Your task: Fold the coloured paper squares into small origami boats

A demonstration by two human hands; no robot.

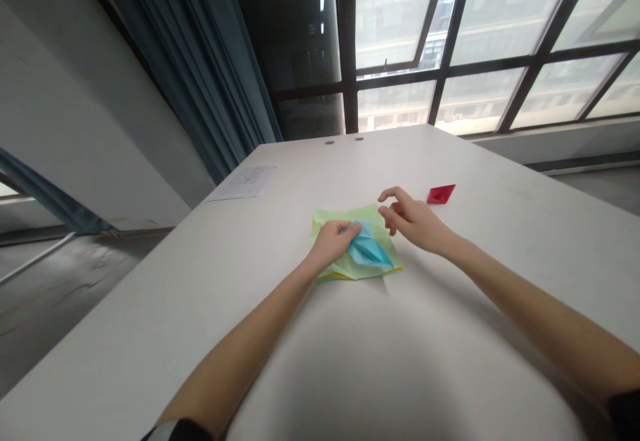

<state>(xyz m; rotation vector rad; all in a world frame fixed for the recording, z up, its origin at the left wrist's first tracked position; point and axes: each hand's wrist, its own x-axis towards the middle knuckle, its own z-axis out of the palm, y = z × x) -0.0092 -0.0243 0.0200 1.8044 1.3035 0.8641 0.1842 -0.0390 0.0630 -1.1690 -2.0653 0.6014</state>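
Observation:
A partly folded piece of blue paper [369, 249] lies over a stack of square sheets, with a light green sheet [345, 269] on top and yellow edges showing beneath. My left hand [334, 241] grips the blue paper at its left side, thumb on top; the fingers under it are hidden. To the right, my right hand [407, 219] is raised just off the paper, fingers bent and apart, with nothing visible in them. Beyond it a small folded red paper piece [441, 194] rests on the table.
The white table [300, 334] stretches toward the windows [400, 27]. A printed sheet [244, 182] lies near its far left edge. Two round holes are set in the far end. A blue curtain [200, 61] hangs behind on the left.

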